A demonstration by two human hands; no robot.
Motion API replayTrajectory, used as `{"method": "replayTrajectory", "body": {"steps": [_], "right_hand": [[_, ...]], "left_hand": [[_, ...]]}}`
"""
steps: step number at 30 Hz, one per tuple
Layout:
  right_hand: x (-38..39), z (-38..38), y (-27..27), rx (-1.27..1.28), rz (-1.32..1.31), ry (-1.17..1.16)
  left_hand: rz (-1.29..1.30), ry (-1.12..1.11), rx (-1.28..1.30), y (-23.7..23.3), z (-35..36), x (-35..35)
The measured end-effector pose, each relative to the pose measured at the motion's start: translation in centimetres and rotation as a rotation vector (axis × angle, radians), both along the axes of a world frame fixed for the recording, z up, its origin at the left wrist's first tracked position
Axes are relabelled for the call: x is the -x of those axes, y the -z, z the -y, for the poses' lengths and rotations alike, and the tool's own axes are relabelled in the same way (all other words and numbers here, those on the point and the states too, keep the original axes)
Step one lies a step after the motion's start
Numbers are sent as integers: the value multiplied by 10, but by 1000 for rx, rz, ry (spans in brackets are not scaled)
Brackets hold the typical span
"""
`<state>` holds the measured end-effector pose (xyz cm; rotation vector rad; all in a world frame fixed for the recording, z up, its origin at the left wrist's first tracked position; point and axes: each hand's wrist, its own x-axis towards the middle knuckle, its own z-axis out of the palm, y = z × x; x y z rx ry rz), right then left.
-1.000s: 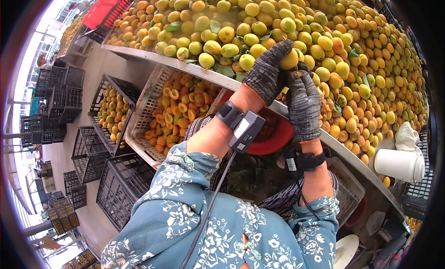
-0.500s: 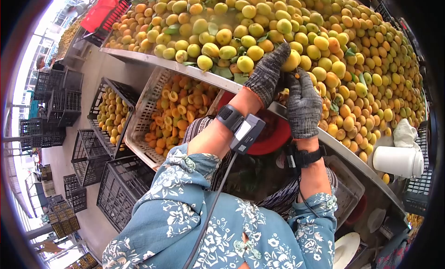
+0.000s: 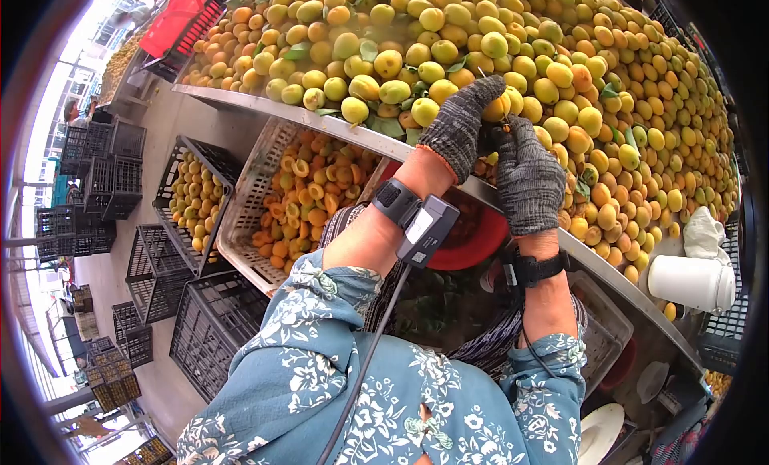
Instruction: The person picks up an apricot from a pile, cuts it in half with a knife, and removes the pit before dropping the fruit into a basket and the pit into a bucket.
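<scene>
My left hand [image 3: 465, 120], in a dark grey knitted glove, is closed around a yellow-orange apricot [image 3: 497, 108] at the near edge of the heap. A thin pale tip [image 3: 481, 71] sticks up beside its fingers. Just below the fruit, my right hand [image 3: 529, 181], in a matching glove, has its fingers bent together with the tips right at the apricot. A small thin dark piece [image 3: 506, 128] shows at those fingertips; I cannot tell what it is. Whole green-yellow apricots [image 3: 392, 92] lie around both hands on the metal-edged table [image 3: 272, 104].
A pale crate [image 3: 232, 225] of halved apricots stands below the table at left, beside a black crate [image 3: 228, 165] of whole fruit. A red basin [image 3: 473, 241] sits under my wrists. At right is a white container [image 3: 689, 282]. Stacked black crates [image 3: 212, 321] stand on the floor.
My right hand has shifted slightly right and tilted, its fingertips still close to the left hand's apricot. The left hand has moved only a little.
</scene>
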<state>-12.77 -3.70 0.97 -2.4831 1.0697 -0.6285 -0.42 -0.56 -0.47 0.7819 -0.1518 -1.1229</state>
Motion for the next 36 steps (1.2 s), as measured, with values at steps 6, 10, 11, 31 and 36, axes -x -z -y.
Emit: {"method": "replayTrajectory", "body": {"steps": [6, 10, 11, 31, 36], "right_hand": [[-3, 4, 17, -268, 261, -10], [-2, 3, 25, -393, 569, -139], [-2, 3, 26, -397, 614, -190], [25, 28, 11, 195, 276, -426], [34, 41, -21, -1152, 687, -52]], "left_hand": [[227, 60, 41, 12, 0, -6], [747, -22, 93, 17, -5, 0], [837, -52, 113, 26, 0, -4], [816, -106, 124, 11, -2, -6], [-38, 183, 28, -7, 2, -7]]}}
